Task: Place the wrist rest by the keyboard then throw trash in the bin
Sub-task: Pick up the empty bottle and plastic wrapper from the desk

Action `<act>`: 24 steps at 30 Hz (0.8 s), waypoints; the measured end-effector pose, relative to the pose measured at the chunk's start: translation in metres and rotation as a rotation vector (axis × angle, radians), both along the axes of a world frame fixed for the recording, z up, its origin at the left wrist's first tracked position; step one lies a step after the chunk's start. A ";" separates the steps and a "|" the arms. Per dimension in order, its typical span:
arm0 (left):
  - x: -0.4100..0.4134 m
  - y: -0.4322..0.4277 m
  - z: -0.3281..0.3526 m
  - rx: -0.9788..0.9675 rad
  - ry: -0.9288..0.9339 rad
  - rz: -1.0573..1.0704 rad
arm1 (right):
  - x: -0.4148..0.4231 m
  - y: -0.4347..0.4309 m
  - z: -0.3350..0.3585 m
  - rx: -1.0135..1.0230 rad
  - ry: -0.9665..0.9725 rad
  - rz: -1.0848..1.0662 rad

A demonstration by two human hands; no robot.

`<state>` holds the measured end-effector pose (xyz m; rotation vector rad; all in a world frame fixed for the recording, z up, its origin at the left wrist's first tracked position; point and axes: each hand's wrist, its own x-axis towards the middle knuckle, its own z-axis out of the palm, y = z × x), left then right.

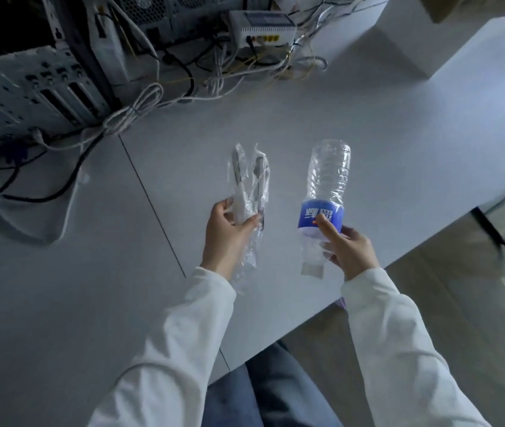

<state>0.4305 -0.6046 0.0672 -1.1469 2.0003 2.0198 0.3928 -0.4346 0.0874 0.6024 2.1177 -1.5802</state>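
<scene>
My left hand [228, 231] grips clear plastic wrappers [249, 180] with thin dark and white items inside; they stick up past my fingers and trail down below my wrist. My right hand [348, 248] holds an empty clear plastic bottle [328, 180] with a blue label. I hold it near the neck, with its base pointing away from me and its cap toward me. Both hands hover above the grey desk [276, 118]. No wrist rest, keyboard or bin is in view.
Computer cases [26, 87] with their backs exposed stand at the far left. A white network box [262, 27] sits behind a tangle of cables [140, 106]. The desk's edge runs diagonally at the right, with floor and a black chair leg [491, 223] beyond.
</scene>
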 end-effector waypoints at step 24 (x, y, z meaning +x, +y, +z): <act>-0.004 0.351 -0.025 0.042 -0.077 -0.607 | 0.089 0.362 -0.034 -0.080 -0.080 -0.641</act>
